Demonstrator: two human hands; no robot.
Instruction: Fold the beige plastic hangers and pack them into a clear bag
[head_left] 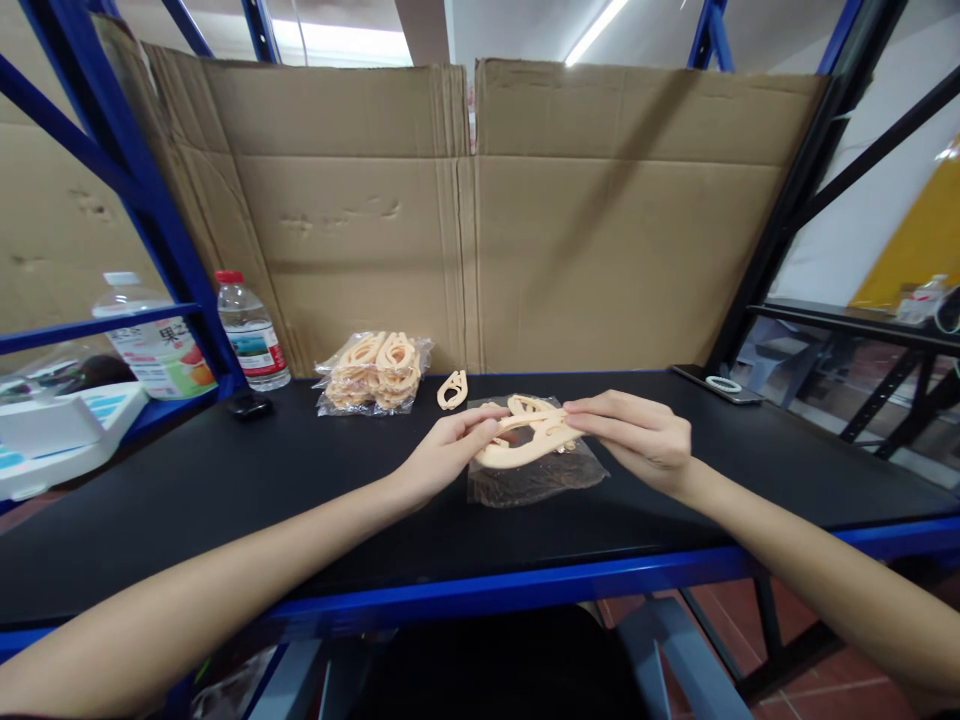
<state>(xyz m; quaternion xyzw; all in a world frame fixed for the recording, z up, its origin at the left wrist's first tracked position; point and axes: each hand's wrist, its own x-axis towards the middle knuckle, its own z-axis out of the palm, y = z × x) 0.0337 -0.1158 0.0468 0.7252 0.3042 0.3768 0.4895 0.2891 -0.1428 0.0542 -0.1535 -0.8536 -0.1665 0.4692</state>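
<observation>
Between both hands, above the middle of the table, is a beige plastic folding hanger (510, 458) with a large oval opening. My left hand (446, 448) pinches its left end between thumb and fingers. At the other end my right hand (641, 430) grips the narrow part, with the fingertips pressed together. Under and behind it lies a clear plastic bag (536, 487), with more beige pieces partly hidden by the held one. A single loose beige piece (442, 398) of similar shape lies farther back, left of the bag.
A clear bag stacked with several beige hangers (367, 375) sits at the back left. Beyond it are a red-capped water bottle (253, 340) and a black mouse-like object (249, 404). Cardboard (360, 220) walls the back. A phone (720, 387) with a white ring lies back right.
</observation>
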